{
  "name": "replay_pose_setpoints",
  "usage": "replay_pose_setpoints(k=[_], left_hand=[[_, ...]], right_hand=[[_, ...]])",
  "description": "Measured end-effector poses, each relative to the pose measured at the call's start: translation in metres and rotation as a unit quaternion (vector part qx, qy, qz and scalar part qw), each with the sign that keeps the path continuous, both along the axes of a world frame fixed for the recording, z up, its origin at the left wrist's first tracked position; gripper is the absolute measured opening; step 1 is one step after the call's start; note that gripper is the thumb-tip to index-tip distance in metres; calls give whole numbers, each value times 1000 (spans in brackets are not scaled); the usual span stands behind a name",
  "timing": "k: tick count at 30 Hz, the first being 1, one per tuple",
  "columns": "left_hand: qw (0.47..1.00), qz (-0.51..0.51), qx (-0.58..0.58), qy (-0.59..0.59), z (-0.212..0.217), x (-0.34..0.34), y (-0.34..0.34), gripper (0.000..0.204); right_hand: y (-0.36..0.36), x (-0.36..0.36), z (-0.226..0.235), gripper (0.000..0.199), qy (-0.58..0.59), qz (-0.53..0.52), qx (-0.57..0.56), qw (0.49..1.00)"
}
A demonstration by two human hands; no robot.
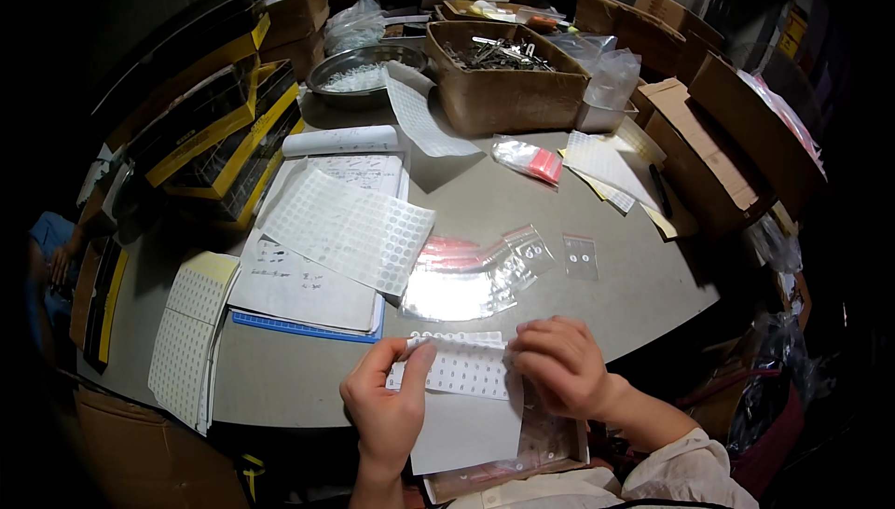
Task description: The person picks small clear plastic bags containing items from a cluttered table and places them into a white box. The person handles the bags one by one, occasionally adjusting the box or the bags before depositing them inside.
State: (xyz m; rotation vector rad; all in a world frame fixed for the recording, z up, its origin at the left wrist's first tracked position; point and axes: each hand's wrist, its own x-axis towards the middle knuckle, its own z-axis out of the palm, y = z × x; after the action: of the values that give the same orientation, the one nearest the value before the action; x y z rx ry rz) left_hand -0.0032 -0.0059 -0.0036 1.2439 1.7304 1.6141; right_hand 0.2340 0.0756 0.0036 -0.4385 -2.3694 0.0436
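My left hand (387,402) grips the left edge of a white sheet of small printed round stickers (466,366), thumb on top. The sheet's top edge is folded back. Close against its right edge, my right hand (564,369) has its fingers curled in a pinch; whatever sits between the fingertips is hidden. A blank white part of paper (466,430) hangs below the printed rows. Just beyond my hands lies a fanned stack of small clear zip bags (457,290) with red strips. Apart from it, one small bag (580,257) bears two round white stickers.
A clipboard with papers (298,290) and a larger sticker sheet (350,229) lie to the left. Behind stand a metal bowl (326,85) and a cardboard box of metal parts (494,103). Black-yellow boxes (224,173) line the left. An open box (573,448) sits below my hands.
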Motion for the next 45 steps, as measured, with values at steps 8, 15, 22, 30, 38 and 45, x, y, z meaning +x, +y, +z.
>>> replay_pose_setpoints(k=[8, 15, 22, 30, 38, 45], left_hand=[[1000, -7, -8, -26, 6, 0, 1, 11], [1000, -5, 7, -17, 1, 0, 0, 11], [998, -20, 8, -53, 4, -3, -4, 12], [975, -59, 67, -202, 11, -6, -11, 12], [905, -78, 197, -368, 1, -27, -18, 14], [918, -74, 178, -345, -3, -28, -17, 19]], right_hand=[[96, -22, 28, 15, -112, -35, -136, 984], [107, -25, 14, 33, -168, -159, -57, 971], [136, 40, 35, 56, -208, -53, -277, 936], [119, 72, 19, 43, 60, -55, -488, 869], [43, 54, 19, 44, -126, 121, -380, 908], [-6, 49, 29, 42, -41, 252, -558, 789]])
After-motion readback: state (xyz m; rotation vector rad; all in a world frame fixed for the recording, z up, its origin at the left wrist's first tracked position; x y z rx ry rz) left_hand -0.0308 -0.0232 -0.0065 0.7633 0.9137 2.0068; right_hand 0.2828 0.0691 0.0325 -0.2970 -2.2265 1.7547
